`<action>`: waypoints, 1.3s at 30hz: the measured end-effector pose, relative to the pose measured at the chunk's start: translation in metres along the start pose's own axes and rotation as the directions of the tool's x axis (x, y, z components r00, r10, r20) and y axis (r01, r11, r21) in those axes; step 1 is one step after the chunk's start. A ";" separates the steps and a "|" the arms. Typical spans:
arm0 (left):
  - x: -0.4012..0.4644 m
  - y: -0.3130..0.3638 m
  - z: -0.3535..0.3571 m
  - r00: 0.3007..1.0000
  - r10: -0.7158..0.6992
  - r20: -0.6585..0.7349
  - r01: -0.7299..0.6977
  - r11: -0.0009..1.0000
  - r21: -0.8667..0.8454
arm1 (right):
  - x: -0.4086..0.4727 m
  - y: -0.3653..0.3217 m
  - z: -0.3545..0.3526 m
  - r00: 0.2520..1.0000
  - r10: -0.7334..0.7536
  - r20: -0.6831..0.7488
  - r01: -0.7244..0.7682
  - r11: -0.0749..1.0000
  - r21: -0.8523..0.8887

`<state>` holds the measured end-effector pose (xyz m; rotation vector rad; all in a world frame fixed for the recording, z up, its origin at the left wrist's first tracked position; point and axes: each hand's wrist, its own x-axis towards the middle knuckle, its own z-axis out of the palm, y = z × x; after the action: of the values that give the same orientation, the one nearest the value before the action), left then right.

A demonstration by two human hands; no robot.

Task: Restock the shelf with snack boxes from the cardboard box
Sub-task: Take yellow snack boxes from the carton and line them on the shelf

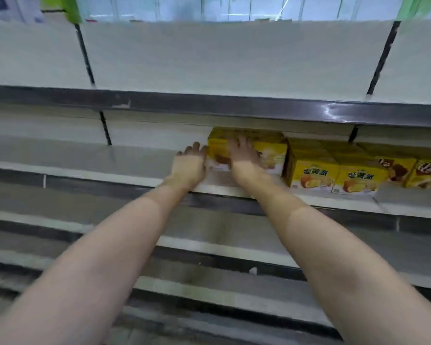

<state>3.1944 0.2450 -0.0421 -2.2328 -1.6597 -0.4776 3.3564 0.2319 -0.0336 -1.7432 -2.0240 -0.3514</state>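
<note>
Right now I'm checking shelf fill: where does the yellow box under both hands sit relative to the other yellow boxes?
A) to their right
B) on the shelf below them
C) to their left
C: the yellow box stands left of the stocked boxes, same shelf.

On the shelf (135,158), one snack box (271,148) stands just left of the box row (334,170).
</note>
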 end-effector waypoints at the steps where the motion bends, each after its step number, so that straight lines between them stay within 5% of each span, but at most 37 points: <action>1: -0.013 -0.014 -0.006 1.000 -0.018 0.004 0.018 1.000 0.000 | 0.001 -0.018 0.007 0.998 -0.057 -0.003 0.057 0.997 0.057; 9: -0.165 -0.157 -0.027 0.927 -0.372 -0.051 0.375 0.925 0.063 | -0.031 -0.218 0.070 0.856 -0.517 0.000 0.474 0.785 0.399; 13: -0.264 -0.221 -0.015 0.821 -0.559 0.114 0.543 0.827 0.143 | -0.083 -0.302 0.104 0.779 -0.625 0.057 0.511 0.685 0.519; 19: -0.406 -0.288 0.011 0.588 -0.768 0.254 0.805 0.586 -0.093 | -0.169 -0.408 0.151 0.665 -0.738 0.117 0.515 0.566 0.643; 25: -0.529 -0.352 0.023 0.358 -0.904 0.235 0.933 0.338 -0.120 | -0.230 -0.522 0.182 0.581 -0.789 0.202 0.530 0.554 0.642; 31: -0.631 -0.420 0.017 0.212 -0.950 0.231 0.974 0.184 -0.134 | -0.292 -0.639 0.218 0.507 -0.812 0.289 0.520 0.556 0.649; 36: -0.692 -0.454 0.014 0.139 -0.960 0.243 0.990 0.134 -0.038 | -0.327 -0.715 0.236 0.455 -0.835 0.308 0.504 0.527 0.684; 39: -0.713 -0.479 0.019 0.177 -0.958 0.227 0.981 0.191 0.041 | -0.340 -0.753 0.246 0.403 -0.863 0.304 0.515 0.489 0.704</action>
<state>2.5439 -0.2234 -0.3501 -0.8515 -3.1478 -0.6070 2.6138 -0.0782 -0.3418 -0.5187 -2.9470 0.6254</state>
